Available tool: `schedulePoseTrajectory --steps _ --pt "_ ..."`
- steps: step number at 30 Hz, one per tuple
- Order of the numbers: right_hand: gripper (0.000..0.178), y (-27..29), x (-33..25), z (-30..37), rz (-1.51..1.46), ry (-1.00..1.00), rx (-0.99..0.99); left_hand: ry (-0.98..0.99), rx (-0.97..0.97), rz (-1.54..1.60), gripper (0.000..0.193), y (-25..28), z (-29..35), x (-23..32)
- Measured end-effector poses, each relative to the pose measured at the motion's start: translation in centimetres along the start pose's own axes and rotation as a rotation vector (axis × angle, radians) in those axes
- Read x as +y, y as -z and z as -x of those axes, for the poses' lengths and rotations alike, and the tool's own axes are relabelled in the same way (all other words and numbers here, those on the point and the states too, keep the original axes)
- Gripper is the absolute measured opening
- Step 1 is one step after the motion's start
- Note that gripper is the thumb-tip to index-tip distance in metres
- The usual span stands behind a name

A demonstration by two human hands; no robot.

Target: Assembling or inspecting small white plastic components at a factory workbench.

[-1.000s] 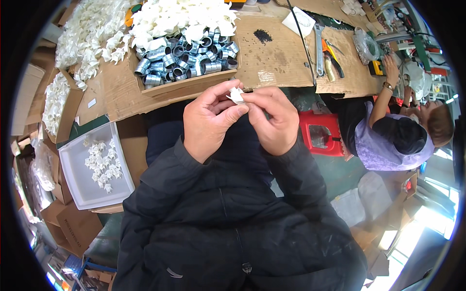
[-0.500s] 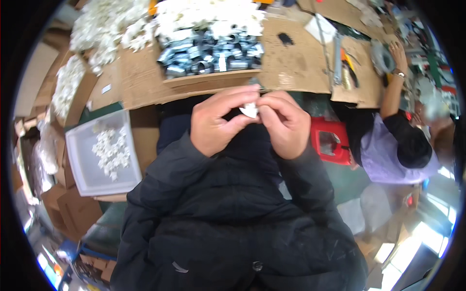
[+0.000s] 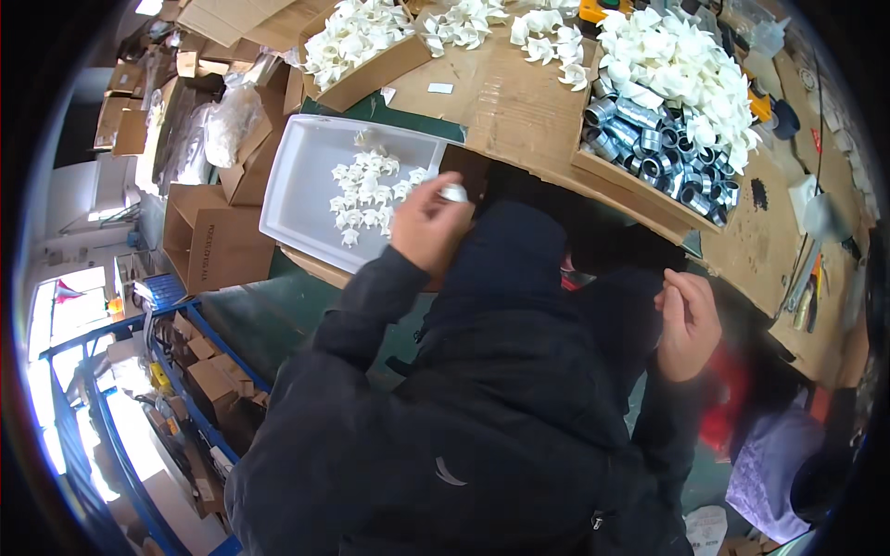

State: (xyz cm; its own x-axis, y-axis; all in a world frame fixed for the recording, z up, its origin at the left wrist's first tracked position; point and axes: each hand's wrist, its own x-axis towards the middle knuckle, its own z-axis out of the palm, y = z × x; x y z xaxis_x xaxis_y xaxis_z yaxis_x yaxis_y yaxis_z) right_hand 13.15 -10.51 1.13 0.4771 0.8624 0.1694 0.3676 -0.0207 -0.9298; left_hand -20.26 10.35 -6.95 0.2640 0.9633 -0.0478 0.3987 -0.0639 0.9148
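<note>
My left hand is closed around a small white piece, its shiny end showing past the fingertips. The hand hangs by the right edge of a shallow whitish plastic tray, slightly blurred. Inside the tray lies a loose cluster of small white pointed parts. Off to the right, above my lap, my right hand has its fingers curled together, and nothing shows in them. A cardboard box on the bench beyond holds short metal sleeves and a heap of white petal-shaped parts.
Another open carton of white parts stands behind the tray, with more scattered on the cardboard-covered bench. Pliers and other tools lie at the right. Cardboard boxes and a blue rack are at left. A person's purple garment shows lower right.
The view has swung toward the left. My hands, together around the white piece before, are now apart; the left has carried it over beside the tray, while the right has let go.
</note>
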Motion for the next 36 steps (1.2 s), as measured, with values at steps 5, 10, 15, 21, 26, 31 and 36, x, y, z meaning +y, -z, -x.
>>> schedulePoseTrajectory --steps 5,10,15,21,26,31,36 --pt "0.021 -0.7 0.0 -0.5 -0.001 0.006 -0.025 0.002 0.242 -0.58 0.046 9.4 -0.9 -8.1" --pt "0.022 -1.2 -0.3 -0.5 0.017 0.009 -0.033 -0.27 0.309 -0.669 0.046 7.2 -1.2 -3.5" --pt "0.022 -0.9 -1.2 -0.2 0.032 0.017 -0.013 -0.561 0.248 -0.269 0.043 0.9 -4.6 6.5" --pt "0.022 0.1 -1.8 0.7 0.079 0.024 0.025 -0.804 0.209 -0.469 0.048 -4.5 -14.4 12.4" --pt "0.021 1.0 -1.4 1.8 0.075 -0.002 0.087 -0.796 0.121 -0.693 0.053 -5.6 -20.0 12.9" --pt "0.021 1.3 -0.9 2.2 0.08 -0.015 0.093 -0.69 0.084 -0.739 0.055 -4.8 -21.0 11.9" --pt "0.021 0.8 -1.0 1.8 0.066 -0.029 0.09 -0.726 0.114 -0.717 0.04 -5.0 -18.3 12.1"
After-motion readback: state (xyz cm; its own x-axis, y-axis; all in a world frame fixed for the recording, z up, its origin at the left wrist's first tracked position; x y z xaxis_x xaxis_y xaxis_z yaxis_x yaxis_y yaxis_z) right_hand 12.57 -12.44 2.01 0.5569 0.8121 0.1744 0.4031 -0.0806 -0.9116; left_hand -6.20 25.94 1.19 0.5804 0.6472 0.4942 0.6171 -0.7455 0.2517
